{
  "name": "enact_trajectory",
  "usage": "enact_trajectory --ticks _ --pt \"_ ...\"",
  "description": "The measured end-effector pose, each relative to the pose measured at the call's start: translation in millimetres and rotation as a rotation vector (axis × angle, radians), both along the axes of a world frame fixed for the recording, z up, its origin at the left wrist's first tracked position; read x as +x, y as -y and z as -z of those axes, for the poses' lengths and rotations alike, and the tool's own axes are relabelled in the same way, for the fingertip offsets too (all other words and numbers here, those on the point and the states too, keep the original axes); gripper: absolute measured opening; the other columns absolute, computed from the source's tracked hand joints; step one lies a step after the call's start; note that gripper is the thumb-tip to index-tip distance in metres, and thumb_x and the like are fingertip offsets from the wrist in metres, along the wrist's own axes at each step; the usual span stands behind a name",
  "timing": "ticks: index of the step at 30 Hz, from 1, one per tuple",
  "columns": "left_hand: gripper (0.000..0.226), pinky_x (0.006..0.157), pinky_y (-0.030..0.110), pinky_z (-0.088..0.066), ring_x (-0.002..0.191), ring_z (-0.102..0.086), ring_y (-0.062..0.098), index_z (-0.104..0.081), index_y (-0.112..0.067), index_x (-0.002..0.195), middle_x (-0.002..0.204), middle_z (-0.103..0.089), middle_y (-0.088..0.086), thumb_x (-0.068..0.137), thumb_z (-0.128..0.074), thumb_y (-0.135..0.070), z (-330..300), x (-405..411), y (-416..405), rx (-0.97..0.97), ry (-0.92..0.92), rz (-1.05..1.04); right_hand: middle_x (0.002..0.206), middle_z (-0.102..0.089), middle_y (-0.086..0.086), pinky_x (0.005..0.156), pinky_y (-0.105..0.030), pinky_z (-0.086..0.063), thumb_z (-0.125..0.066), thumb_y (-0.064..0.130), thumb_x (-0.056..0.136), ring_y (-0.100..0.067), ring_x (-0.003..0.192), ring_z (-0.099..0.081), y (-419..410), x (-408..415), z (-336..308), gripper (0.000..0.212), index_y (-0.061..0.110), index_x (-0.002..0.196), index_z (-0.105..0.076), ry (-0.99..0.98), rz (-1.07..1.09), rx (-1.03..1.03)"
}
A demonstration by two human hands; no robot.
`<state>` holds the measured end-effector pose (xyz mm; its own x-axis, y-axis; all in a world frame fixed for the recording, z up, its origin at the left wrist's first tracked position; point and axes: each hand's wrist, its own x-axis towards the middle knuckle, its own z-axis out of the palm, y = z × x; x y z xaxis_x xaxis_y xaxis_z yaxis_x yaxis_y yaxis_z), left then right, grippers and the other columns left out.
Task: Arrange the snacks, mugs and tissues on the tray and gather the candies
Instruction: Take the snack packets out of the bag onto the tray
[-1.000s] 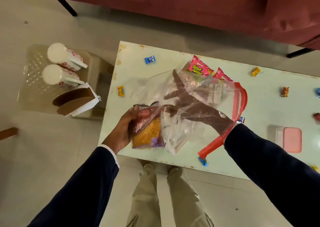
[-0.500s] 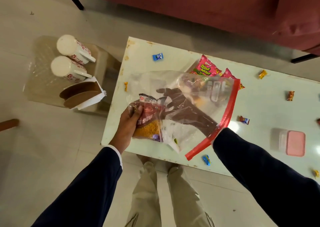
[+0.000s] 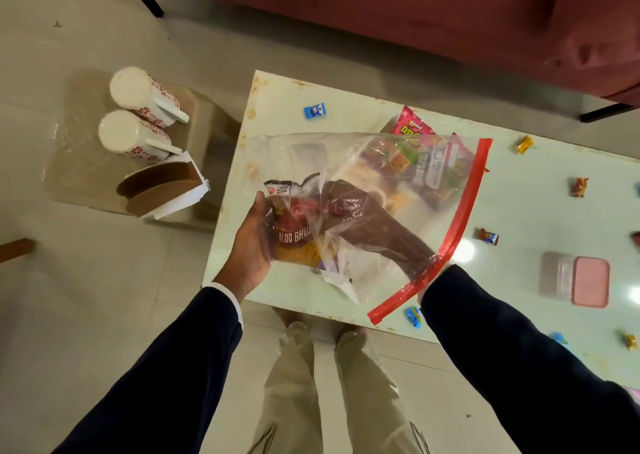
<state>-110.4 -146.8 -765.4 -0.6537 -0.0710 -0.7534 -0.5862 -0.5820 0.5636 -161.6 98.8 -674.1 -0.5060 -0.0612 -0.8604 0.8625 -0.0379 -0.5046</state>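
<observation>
A clear zip bag with a red seal strip is held above the pale table. My left hand grips the bag from outside, over a red and yellow Aloo Bhujia snack packet. My right hand is deep inside the bag, fingers curled on that packet. A pink snack packet lies on the table behind the bag. Wrapped candies are scattered on the table, among them a blue one and a yellow one. On the clear tray at left stand two upturned floral mugs and a brown tissue holder.
A lidded box with a pink lid sits at the table's right. A maroon sofa runs along the back. The tray rests on a beige stool left of the table. My legs stand at the table's near edge.
The bag has shifted toward me and to the left. My right hand has pushed deeper into it and closed on the snack packet that my left hand holds.
</observation>
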Motion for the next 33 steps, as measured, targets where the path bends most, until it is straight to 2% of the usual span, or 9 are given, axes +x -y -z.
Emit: enact_trajectory --ticks 2,5,9,12,16,20,23,28,33 --pt "0.056 0.103 0.056 -0.050 0.127 -0.062 0.034 -0.064 -0.022 0.133 0.136 -0.066 0.012 0.102 -0.039 -0.061 -1 -1 2 -0.060 0.000 0.025 0.063 -0.059 -0.011 0.071 -0.004 -0.051 -0.030 0.001 0.107 -0.007 0.063 -0.067 -8 3 8 0.032 -0.005 0.123 -0.056 0.066 0.195 -0.075" --pt "0.045 0.103 0.063 -0.048 0.112 -0.068 0.034 -0.064 -0.012 0.129 0.122 -0.070 0.015 0.098 -0.061 -0.045 -2 -5 2 -0.177 -0.013 0.038 0.083 -0.072 -0.008 0.078 -0.018 -0.055 -0.041 0.001 0.098 -0.010 0.076 -0.070 -13 -1 5 0.021 0.003 0.107 -0.060 0.047 0.129 -0.093" --pt "0.020 0.101 0.050 -0.055 0.109 -0.072 0.023 -0.075 -0.021 0.117 0.120 -0.075 0.006 0.099 -0.065 -0.023 7 -8 8 -0.255 -0.055 -0.105 0.046 -0.056 -0.005 0.045 -0.012 -0.043 -0.029 -0.025 0.088 -0.001 0.034 -0.051 -14 -28 20 0.046 0.011 0.070 -0.051 -0.036 0.079 0.014" --pt "0.037 0.099 0.046 -0.056 0.120 -0.067 0.023 -0.059 -0.014 0.139 0.129 -0.071 0.005 0.103 -0.058 -0.023 9 -8 20 -0.257 -0.107 -0.208 0.061 -0.071 0.010 0.050 -0.013 -0.052 -0.043 0.000 0.099 0.001 0.054 -0.065 -21 -57 18 0.030 0.020 0.087 -0.062 -0.151 0.067 -0.030" --pt "0.045 0.114 0.060 -0.039 0.138 -0.052 0.031 -0.049 -0.012 0.148 0.148 -0.056 0.014 0.106 -0.051 -0.030 7 -5 40 -0.267 -0.197 -0.165 0.109 -0.067 -0.011 0.080 -0.040 -0.057 -0.056 0.009 0.099 -0.027 0.096 -0.064 -56 -83 20 0.025 0.010 0.122 -0.063 -0.430 0.035 -0.007" --pt "0.047 0.113 0.055 -0.043 0.140 -0.050 0.031 -0.048 -0.017 0.150 0.150 -0.055 0.011 0.108 -0.046 -0.037 -1 -8 50 -0.271 -0.242 -0.201 0.091 -0.072 -0.002 0.077 -0.035 -0.059 -0.057 0.011 0.099 -0.017 0.084 -0.067 -112 -95 36 0.012 0.017 0.106 -0.066 -0.500 0.106 0.205" --pt "0.051 0.109 0.049 -0.048 0.139 -0.051 0.029 -0.045 -0.015 0.152 0.147 -0.058 0.008 0.107 -0.045 -0.040 -6 -14 47 -0.285 -0.178 -0.273 0.088 -0.064 -0.005 0.081 -0.044 -0.052 -0.057 0.005 0.098 -0.022 0.086 -0.059 -134 -100 60 0.015 0.018 0.098 -0.065 -0.504 -0.091 0.454" --pt "0.071 0.114 0.053 -0.041 0.138 -0.052 0.027 -0.043 -0.017 0.153 0.151 -0.054 0.010 0.094 -0.055 -0.053 -12 -19 37 -0.277 -0.191 -0.258 0.092 -0.064 -0.008 0.079 -0.047 -0.058 -0.065 0.007 0.092 -0.025 0.087 -0.062 -130 -106 100 0.013 0.017 0.100 -0.067 -0.387 -0.267 0.443" --pt "0.061 0.113 0.048 -0.043 0.142 -0.048 0.028 -0.040 -0.015 0.155 0.153 -0.051 0.011 0.104 -0.045 -0.048 -6 -21 30 -0.253 -0.184 -0.264 0.093 -0.065 -0.001 0.059 -0.019 -0.038 -0.066 0.018 0.091 -0.020 0.084 -0.057 -111 -107 130 0.015 0.014 0.105 -0.068 -0.497 -0.595 0.687"
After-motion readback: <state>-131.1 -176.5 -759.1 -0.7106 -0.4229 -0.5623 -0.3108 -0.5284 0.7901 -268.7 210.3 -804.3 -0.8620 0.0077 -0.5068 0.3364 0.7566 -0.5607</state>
